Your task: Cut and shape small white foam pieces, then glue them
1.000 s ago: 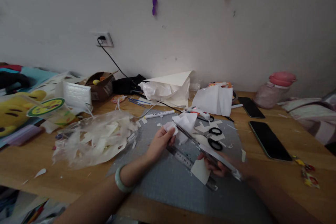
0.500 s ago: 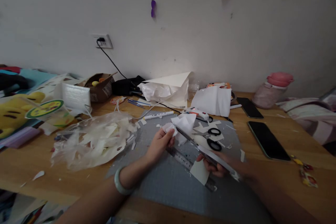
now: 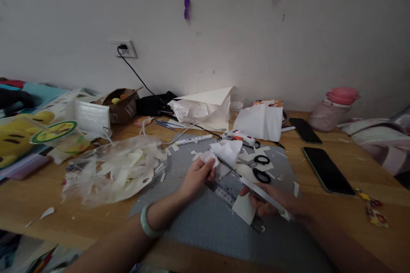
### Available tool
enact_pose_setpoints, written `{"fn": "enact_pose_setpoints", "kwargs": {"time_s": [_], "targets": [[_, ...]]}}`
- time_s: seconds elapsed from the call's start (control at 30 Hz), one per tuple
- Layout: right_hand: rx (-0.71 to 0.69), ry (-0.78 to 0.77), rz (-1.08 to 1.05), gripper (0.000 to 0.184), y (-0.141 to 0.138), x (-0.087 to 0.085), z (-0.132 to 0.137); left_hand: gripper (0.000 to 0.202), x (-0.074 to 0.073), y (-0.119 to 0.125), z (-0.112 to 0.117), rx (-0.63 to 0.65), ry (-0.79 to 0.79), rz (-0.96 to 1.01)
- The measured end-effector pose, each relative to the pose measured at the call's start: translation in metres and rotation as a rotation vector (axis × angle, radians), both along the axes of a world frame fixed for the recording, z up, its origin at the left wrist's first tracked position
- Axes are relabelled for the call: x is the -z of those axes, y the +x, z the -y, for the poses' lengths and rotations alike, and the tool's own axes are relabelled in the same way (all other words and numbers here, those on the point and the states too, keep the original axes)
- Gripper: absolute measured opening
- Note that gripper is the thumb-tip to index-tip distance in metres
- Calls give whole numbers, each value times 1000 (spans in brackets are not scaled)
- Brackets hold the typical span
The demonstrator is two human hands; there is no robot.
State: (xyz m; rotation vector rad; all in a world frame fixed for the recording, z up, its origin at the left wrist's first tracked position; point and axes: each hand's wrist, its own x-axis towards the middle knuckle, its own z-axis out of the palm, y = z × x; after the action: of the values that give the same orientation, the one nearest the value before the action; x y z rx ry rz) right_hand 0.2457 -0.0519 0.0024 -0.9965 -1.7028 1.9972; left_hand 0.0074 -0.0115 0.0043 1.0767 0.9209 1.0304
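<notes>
My left hand (image 3: 199,175), with a pale bangle (image 3: 146,222) on its wrist, is closed on a small piece of white paper (image 3: 210,161), pinched between thumb and fingers. My right hand (image 3: 263,200) is wrapped round long metal tweezers (image 3: 256,190). Their tips reach up left to the white paper at my left fingers. A folded white sheet (image 3: 227,149) lies just behind the tips. Below both hands a ruler (image 3: 224,195) rests on the grey cutting mat (image 3: 205,234), partly covered by a cream paper piece (image 3: 244,209).
Black-handled scissors (image 3: 261,166) lie among paper scraps on the mat, with a glue gun (image 3: 243,137) behind. A plastic bag of scraps (image 3: 118,170) is at left. Two phones (image 3: 326,170) and a pink-lidded bottle (image 3: 333,108) stand right; a cardboard box (image 3: 120,106) sits at the back.
The white paper at the tweezer tips has shifted slightly right. My left hand has moved a little to the right; my right hand keeps its hold on the tweezers.
</notes>
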Motion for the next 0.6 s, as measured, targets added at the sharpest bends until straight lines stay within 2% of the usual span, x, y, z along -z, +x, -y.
{"fn": "enact_pose_setpoints", "kwargs": {"time_s": [0.17,0.4,0.6], "targets": [[31,-84,-62,48,4,14,-1,41,1,0,0,7,-7,34],[42,-135,-122,56,0,1,-1,38,0,0,0,2,-56,110],[56,-238,-174,59,-1,7,-3,37,-4,-1,-2,-16,-91,166]]}}
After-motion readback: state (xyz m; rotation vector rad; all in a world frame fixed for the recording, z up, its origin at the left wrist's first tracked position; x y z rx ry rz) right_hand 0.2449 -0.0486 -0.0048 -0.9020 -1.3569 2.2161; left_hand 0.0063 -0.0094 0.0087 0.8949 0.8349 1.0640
